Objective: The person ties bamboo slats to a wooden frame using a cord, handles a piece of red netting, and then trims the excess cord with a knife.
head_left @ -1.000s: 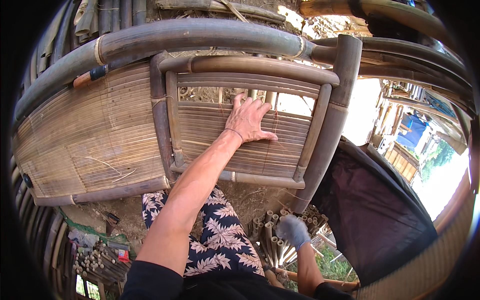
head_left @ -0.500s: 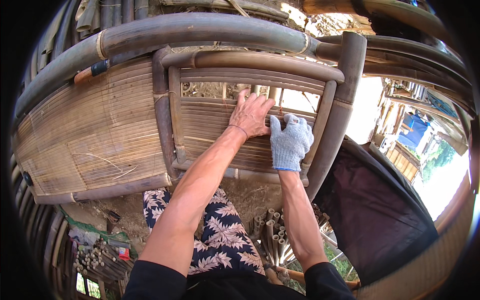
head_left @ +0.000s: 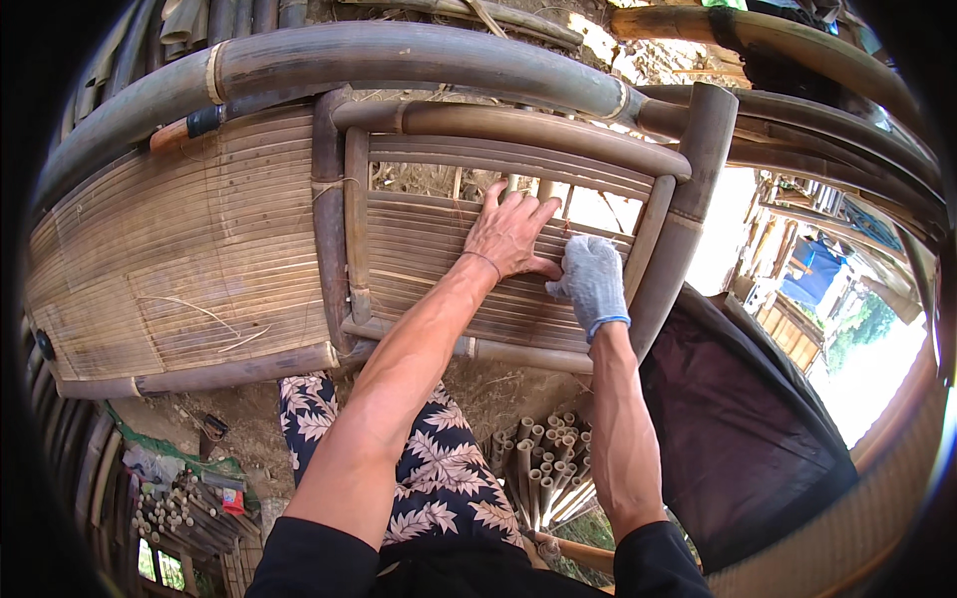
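Note:
My bare left hand (head_left: 510,234) hooks its fingers over the top edge of the thin bamboo slats (head_left: 419,244) in a framed bamboo panel. Its thumb presses on the slats' front, pointing at the glove. Close to its right is my right hand (head_left: 592,281), in a pale grey knitted glove with a blue cuff. That hand is closed at the panel's right side, and whatever it may hold is hidden by the glove. An open gap shows between the slats and the panel's top bar (head_left: 528,130). A thin reddish strand (head_left: 566,227) sits just above the glove.
A wide bamboo slat surface (head_left: 179,249) extends left, with loose strips on it. A thick bamboo rail (head_left: 419,55) curves behind, where an orange-handled tool (head_left: 171,135) lies. Dark sheeting (head_left: 738,429) hangs at right. Cut bamboo tubes (head_left: 543,458) stand below.
My right hand has turned and closed, its fingers and thumb drawn in from a spread pose. The left hand keeps its hold on the slats. The whole view has shifted slightly.

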The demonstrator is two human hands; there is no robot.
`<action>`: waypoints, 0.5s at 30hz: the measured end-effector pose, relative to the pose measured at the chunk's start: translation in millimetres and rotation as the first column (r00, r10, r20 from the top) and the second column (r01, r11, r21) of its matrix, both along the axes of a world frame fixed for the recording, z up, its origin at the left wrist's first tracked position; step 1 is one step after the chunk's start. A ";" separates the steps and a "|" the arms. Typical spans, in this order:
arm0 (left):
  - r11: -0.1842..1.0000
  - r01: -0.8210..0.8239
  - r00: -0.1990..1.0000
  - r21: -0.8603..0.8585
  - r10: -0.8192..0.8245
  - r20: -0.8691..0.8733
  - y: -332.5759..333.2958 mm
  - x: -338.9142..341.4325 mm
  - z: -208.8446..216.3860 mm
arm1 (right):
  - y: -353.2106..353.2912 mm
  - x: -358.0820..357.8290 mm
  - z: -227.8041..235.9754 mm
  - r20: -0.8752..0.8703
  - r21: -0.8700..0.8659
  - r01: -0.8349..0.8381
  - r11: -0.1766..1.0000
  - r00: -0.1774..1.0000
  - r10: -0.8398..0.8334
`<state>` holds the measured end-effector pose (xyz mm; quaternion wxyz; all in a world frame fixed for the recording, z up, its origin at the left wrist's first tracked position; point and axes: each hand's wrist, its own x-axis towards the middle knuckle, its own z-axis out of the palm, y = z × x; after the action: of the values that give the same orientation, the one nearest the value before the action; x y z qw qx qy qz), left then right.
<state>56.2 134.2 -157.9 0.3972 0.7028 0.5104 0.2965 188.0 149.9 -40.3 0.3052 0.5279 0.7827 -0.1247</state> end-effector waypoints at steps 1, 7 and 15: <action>1.000 -0.011 1.000 0.001 0.011 0.016 0.6 -0.5 1.3 | -0.9 2.5 7.6 -0.147 -0.212 0.342 0.916 0.915 -0.375; 0.993 0.062 0.997 -0.098 -0.066 -0.043 1.8 -2.8 1.1 | 8.8 -13.2 62.6 -0.356 -0.592 0.707 0.387 0.201 -0.912; 0.997 0.046 0.998 -0.069 -0.049 -0.040 3.0 -3.2 2.3 | 8.2 -0.3 17.6 -0.235 -0.095 0.704 0.704 0.671 -0.703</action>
<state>53.0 137.1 -155.6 0.4173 0.7067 0.5115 0.2547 187.7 158.1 -22.8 0.1299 0.7684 0.5517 -0.2972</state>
